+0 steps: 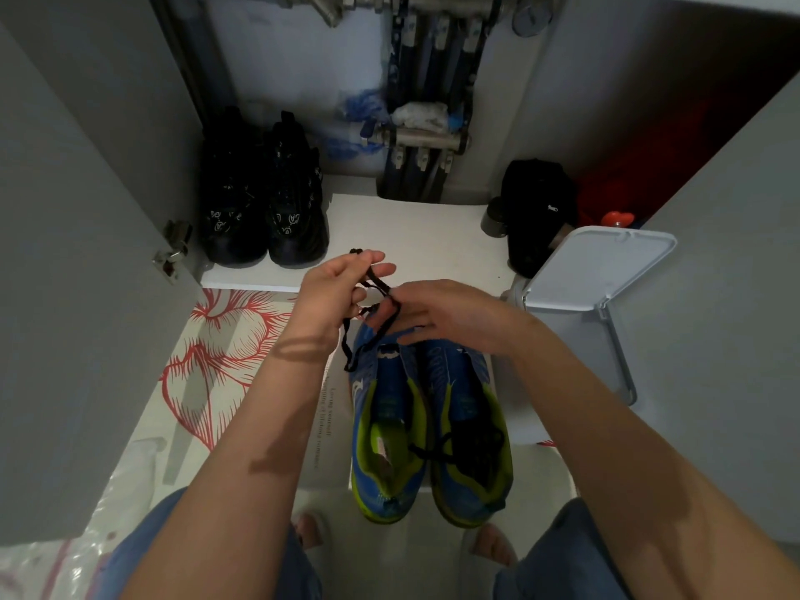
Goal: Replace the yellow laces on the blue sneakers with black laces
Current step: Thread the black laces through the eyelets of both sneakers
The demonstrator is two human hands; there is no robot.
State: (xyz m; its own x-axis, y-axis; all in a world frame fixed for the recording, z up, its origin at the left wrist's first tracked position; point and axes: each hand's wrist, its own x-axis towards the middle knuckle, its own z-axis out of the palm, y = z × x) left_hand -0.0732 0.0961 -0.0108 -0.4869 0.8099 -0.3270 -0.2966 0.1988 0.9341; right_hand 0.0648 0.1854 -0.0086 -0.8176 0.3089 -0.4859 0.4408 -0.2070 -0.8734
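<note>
Two blue sneakers with lime-green lining stand side by side on the floor, toes pointing away from me: the left sneaker (385,430) and the right sneaker (469,430). A bundled black lace (459,446) lies in the right sneaker's opening. Above the toes, my left hand (335,298) pinches a second black lace (368,329), and my right hand (437,316) holds the same lace close beside it. Loops of that lace hang down over the left sneaker's toe. No yellow laces are in view.
A pair of black shoes (264,201) stands on the white cabinet shelf (407,236). A black bag (537,210) sits at the shelf's right. A white bin with its lid up (593,296) is right of the sneakers. Open cabinet door (78,253) on the left; floral mat (216,352) underfoot.
</note>
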